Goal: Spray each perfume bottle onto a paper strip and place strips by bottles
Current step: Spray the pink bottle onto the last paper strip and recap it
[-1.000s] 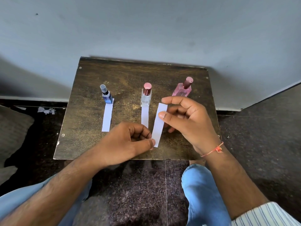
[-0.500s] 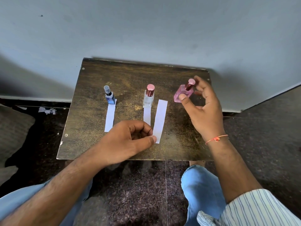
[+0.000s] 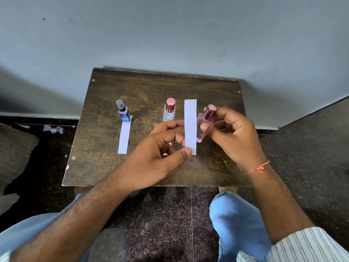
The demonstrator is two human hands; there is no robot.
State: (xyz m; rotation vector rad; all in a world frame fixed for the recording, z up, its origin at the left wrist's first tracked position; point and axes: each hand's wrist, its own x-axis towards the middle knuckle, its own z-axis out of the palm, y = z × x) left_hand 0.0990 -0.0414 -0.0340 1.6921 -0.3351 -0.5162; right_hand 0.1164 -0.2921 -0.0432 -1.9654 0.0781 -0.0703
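Observation:
My left hand (image 3: 160, 154) pinches the lower end of a white paper strip (image 3: 190, 125) and holds it upright above the small wooden table (image 3: 105, 163). My right hand (image 3: 232, 137) grips the pink perfume bottle (image 3: 203, 127) with its rose cap, lifted and tilted just right of the strip. A blue bottle (image 3: 123, 113) stands at the left with a strip (image 3: 124, 138) lying in front of it. A clear bottle with a pink cap (image 3: 169, 110) stands in the middle; its strip is mostly hidden behind my left hand.
The table stands against a grey wall (image 3: 170, 35) on a dark speckled floor (image 3: 160, 214). Paper scraps (image 3: 52, 128) lie on the floor at the left. My knees in blue trousers (image 3: 236, 224) sit below the table's front edge.
My right hand has picked the pink bottle up and brought it toward me beside the strip. My left hand has raised the strip off the table to stand upright.

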